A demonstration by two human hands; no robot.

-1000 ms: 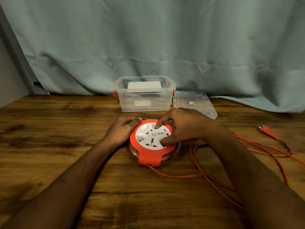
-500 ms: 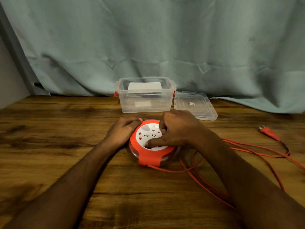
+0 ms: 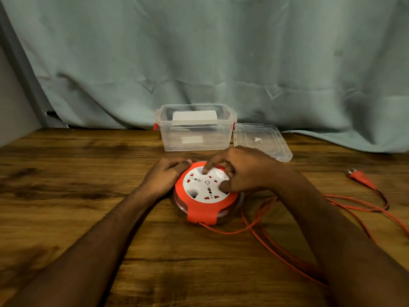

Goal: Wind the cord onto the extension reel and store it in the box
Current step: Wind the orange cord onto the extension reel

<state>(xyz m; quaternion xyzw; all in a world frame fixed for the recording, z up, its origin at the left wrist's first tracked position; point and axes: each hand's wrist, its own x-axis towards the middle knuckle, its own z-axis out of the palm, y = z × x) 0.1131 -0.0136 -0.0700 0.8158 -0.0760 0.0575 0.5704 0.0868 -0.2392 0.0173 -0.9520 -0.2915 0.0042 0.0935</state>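
An orange extension reel [image 3: 204,212] with a white socket face lies flat on the wooden table [image 3: 66,185]. My left hand [image 3: 164,176] grips its left rim. My right hand [image 3: 240,171] rests on the white face, with a forefinger and the thumb pressed into its recesses. The orange cord [image 3: 261,227] leaves the reel's front and lies in loose loops to the right, ending in an orange plug [image 3: 360,177]. Behind the reel stands the clear plastic box [image 3: 194,142], open, with its lid [image 3: 261,140] flat beside it on the right.
A pale green cloth [image 3: 210,63] hangs behind the table and drapes onto its far right corner. A white card lies inside the box. Bare wood stretches to the left and front of the reel.
My right hand has turned the white face round, its fingers shifting from the left side to the top and right. The cord loops have drawn closer to the reel. My left hand has stayed put.
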